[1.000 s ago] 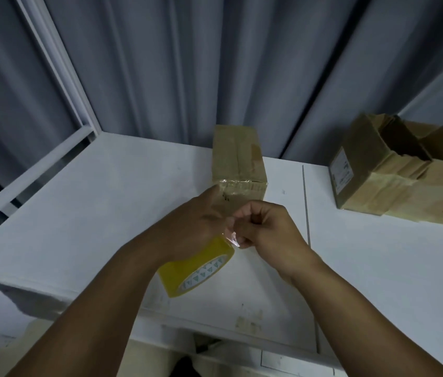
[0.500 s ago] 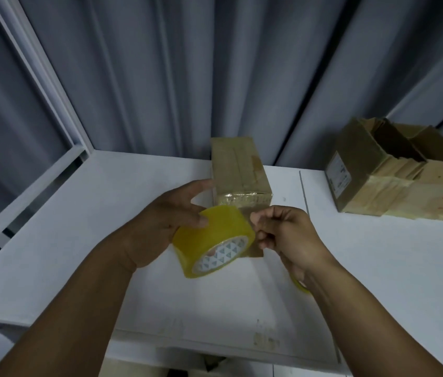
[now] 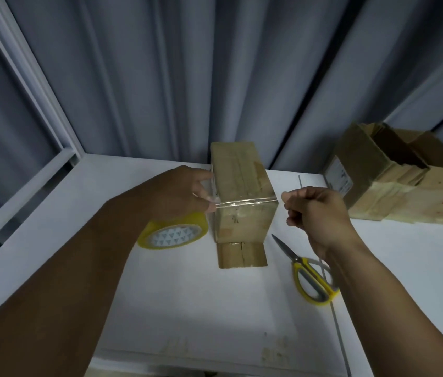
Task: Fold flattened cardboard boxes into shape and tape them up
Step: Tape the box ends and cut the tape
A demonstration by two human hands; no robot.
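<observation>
Left hand and right hand held a strip of tape tight across a box.
The left hand curled round the yellow tape roll, just left of the box. The right hand pinched the strip's loose end, just right of it. The brown box sat on the white table, near the grey curtain. Yellow scissors lay by the right wrist. More cardboard sat far right.

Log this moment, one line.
left hand: holds tape roll | right hand: pinches tape strip | strip: stretched across box | scissors: on table
</observation>
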